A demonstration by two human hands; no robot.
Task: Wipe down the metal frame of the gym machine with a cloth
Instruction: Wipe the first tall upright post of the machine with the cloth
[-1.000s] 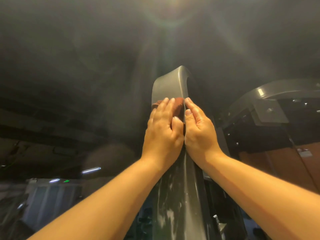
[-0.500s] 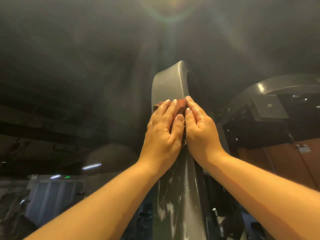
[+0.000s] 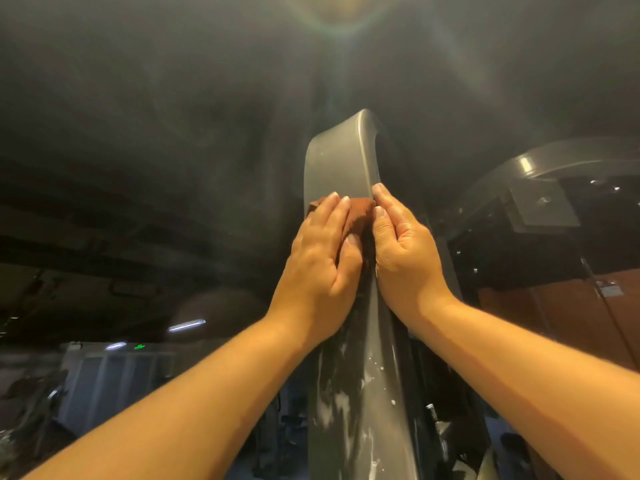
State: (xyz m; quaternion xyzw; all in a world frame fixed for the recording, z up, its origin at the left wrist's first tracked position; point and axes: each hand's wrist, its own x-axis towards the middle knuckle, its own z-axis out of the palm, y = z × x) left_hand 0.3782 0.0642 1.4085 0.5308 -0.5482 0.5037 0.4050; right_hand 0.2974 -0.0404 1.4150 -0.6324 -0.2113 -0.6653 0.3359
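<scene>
Metal frame (image 3: 336, 161) runs up the ctr of view from 6 o'clock: a grey, flat-faced beam that bends over at its top, toward 12. Cloth (image 3: 360, 211), rust-brown, lies against the frame's face just above ctr, below the bend. Both hands cover most of it, w/ only a strip showing btwn them. Left hand (image 3: 322, 258) lies flat on the cloth, fingers nearly straight & pointing to 12, thumb bent in against the cloth on its 3 o'clock side; it presses, not wrapped round the frame. Right hand (image 3: 405, 251) sits just beside it at 3 o'clock, along the frame's right edge: forefinger straight up the edge, thumb tip on the cloth, other fingers hidden behind it. What shows is straight, pressing rather than gripping. Below the hands, toward 6, the frame's face carries white streaks (image 3: 341, 407) & droplets. At 3 o'clock, well apart, is a second curved grey bar (image 3: 554, 157) w/ a bolted plate (image 3: 542, 202) under it, & a brown panel (image 3: 588, 306) at 4. At 8 o'clock, far bkgd, a light strip (image 3: 187, 324) & a small green sign (image 3: 139, 347). Dark ceiling fills the upper half, lens glare at 12.
</scene>
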